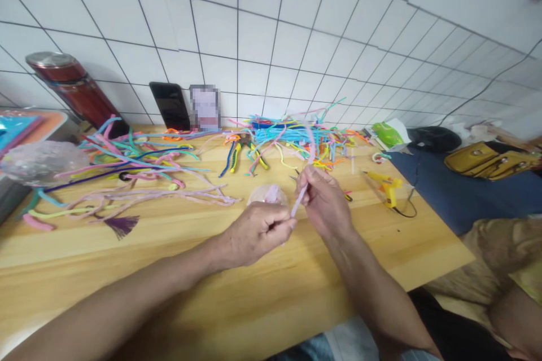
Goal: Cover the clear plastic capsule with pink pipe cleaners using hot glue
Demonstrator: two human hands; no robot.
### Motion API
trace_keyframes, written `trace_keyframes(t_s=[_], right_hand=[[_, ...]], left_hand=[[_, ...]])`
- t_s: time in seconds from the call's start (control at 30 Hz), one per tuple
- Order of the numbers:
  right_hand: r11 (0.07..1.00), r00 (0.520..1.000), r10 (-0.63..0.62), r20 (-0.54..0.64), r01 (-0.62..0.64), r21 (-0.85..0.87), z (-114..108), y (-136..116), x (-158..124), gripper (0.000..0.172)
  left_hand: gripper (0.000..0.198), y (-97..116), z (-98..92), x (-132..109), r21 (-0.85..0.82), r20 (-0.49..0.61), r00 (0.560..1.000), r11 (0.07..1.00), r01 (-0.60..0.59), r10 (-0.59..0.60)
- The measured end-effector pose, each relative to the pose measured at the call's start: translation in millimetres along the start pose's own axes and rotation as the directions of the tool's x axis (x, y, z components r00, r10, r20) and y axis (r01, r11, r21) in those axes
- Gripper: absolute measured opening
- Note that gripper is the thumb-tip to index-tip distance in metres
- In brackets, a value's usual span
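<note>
A pale lilac pipe cleaner (300, 201) runs between my two hands, its far end curving up towards the wall. My left hand (260, 231) is closed, pinching the lower end between thumb and fingers. Higher up the same stem, my right hand (325, 197) is closed around it with thumb and fingertips. Just behind my left hand sits a small clear rounded thing (258, 194) with a lilac piece (275, 194) at it; my hand partly covers both.
Loose coloured pipe cleaners (144, 163) spread on the left, with a bundle (279, 134) by the tiled wall. Yellow-green pliers (242, 153) lie between. A yellow glue gun (386, 185) with its cord is at right. A red flask (78, 90) and a black phone (170, 106) stand behind.
</note>
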State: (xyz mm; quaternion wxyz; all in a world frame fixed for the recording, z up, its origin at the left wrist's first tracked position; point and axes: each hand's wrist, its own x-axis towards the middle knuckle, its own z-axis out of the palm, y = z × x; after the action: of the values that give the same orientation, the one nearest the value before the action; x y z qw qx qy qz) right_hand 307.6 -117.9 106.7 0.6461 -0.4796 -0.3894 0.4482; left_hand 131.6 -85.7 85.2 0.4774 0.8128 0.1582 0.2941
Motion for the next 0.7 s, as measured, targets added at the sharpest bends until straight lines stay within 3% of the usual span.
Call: trace_keyframes(t_s=[0.1, 0.37, 0.7], right_hand=[[1.0, 0.999, -0.029, -0.036, 0.029, 0.002, 1.1, 1.1, 0.2, 0.052], [0.998, 0.995, 0.06, -0.078, -0.059, 0.007, 16.8, 0.2, -10.5, 0.055], [0.995, 0.992, -0.015, -0.125, 0.028, 0.099, 9.7, -6.3, -5.7, 0.05]], left_hand=[[0.039, 0.0, 2.4, -0.3, 0.023, 0.057, 0.998, 0.999, -0.032, 0.031], [0.036, 0.4, 9.0, -0.2, 0.032, 0.183, 0.983, 0.999, 0.001, -0.007], [0.037, 3.6, -4.4, 1.1, 0.024, 0.134, 0.987, 0.996, 0.089, -0.092]])
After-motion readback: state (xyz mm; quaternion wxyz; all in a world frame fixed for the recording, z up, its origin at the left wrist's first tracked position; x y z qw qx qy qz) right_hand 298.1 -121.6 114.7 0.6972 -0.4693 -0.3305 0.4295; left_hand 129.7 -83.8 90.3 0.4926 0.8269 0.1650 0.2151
